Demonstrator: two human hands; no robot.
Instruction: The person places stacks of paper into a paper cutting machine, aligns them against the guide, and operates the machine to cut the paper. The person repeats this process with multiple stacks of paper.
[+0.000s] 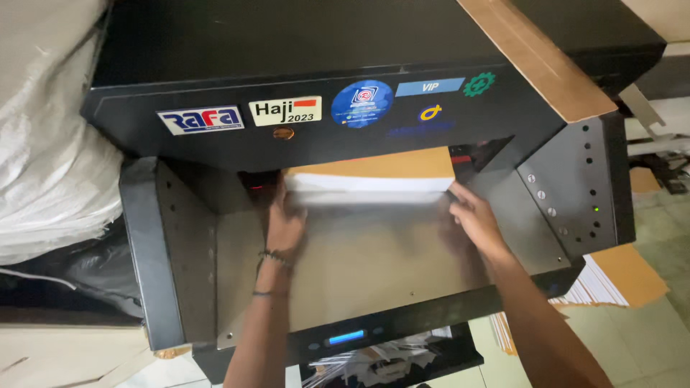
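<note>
— Both hands press the paper stack (370,188): left hand (286,224) flat against its left end, right hand (474,219) gripping its right corner.

— How would it handle?

— Heavy and floppy, I'd judge; hold both ends squarely. White sheets under a brown cover, on the cutter's steel bed (359,266), beneath the black housing (316,79).

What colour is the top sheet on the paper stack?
Brown, over white sheets; the head view shows the paper stack between both hands.

Single head view, looking steeply down, close over black cutting machine (316,79) bed.
</note>
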